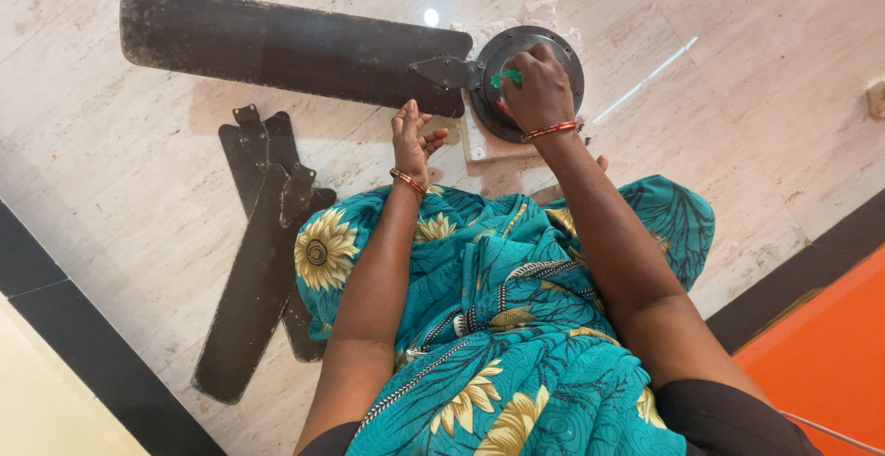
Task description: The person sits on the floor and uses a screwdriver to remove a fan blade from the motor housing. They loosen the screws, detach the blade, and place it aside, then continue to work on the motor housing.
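Seen from above, a person sits on the pale marble floor (111,189) with a ceiling-fan assembly laid out ahead. The right hand (537,87) rests on the round dark motor hub (562,55) at about one o'clock in the view, its fingers closed around a small green-handled tool (505,78) pressed against the hub's face. The left hand (412,138) hovers at about twelve o'clock, fingers loosely curled and apart, holding nothing that can be made out; it lies just below the near end of the attached fan blade (286,46). That blade's long axis runs from the hub toward nine o'clock, joined to the hub by a metal bracket (445,71). The bracket lies between the two hands, slightly nearer the right hand. Two loose blades (253,272) lie stacked on the floor at about eight o'clock, well apart from both hands, their long axes running roughly from eleven to seven o'clock. A teal floral garment (498,327) covers the lap.
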